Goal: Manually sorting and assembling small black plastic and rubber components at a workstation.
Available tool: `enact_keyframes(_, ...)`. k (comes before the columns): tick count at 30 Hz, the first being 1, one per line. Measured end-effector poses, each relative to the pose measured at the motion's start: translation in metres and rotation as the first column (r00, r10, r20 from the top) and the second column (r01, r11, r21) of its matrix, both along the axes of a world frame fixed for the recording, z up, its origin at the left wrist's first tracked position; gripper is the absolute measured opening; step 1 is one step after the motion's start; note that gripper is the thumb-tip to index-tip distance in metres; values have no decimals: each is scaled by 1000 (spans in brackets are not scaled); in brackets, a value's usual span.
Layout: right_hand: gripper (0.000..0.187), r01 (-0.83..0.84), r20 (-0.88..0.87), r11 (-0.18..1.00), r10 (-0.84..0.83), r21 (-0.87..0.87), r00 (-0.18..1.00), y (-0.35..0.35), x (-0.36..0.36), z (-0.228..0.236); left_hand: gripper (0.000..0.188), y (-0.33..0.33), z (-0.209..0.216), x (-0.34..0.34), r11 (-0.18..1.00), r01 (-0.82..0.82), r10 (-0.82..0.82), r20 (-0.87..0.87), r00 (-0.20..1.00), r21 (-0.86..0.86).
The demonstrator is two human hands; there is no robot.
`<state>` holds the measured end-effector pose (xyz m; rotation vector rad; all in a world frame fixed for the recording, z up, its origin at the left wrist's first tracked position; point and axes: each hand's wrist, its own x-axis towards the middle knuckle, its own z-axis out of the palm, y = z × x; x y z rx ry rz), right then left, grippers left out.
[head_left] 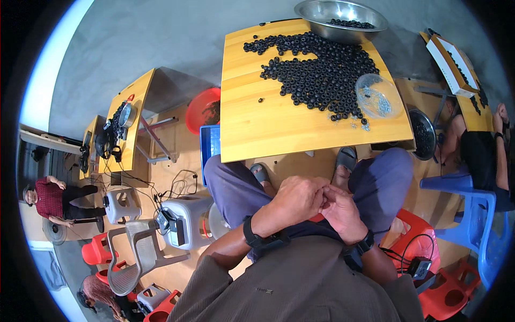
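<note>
My left hand (299, 199) and my right hand (342, 212) meet over my lap, just below the near edge of the yellow wooden table (241, 129). Their fingers are bent and pressed together. Anything pinched between them is too small or too well covered to make out. On the tabletop spreads a wide pile of small black ring-shaped parts (316, 75). A clear round plastic tub (394, 94) with small silvery metal pieces sits at the pile's right edge. A few such pieces lie loose beside the tub.
A steel basin (306, 12) with more black parts stands at the table's far edge. Below are a red basin (196, 110) and a blue crate (209, 145). Red stools (418, 231) and a blue chair (472, 204) crowd the right. People sit or stand on both sides.
</note>
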<state>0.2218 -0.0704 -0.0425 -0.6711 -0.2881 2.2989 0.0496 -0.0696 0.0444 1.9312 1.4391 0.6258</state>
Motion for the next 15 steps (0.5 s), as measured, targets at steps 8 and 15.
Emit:
enact_keyframes(8,17,-69,-70,998,69,1,995,1,9,8,24,10,-13,-16,971,179,-117,342,932,-157)
enact_keyframes(15,18,-135,-178,990,124,-49,976,1,8,11,31,23,-8,-21,816,196,77,438,896,-544)
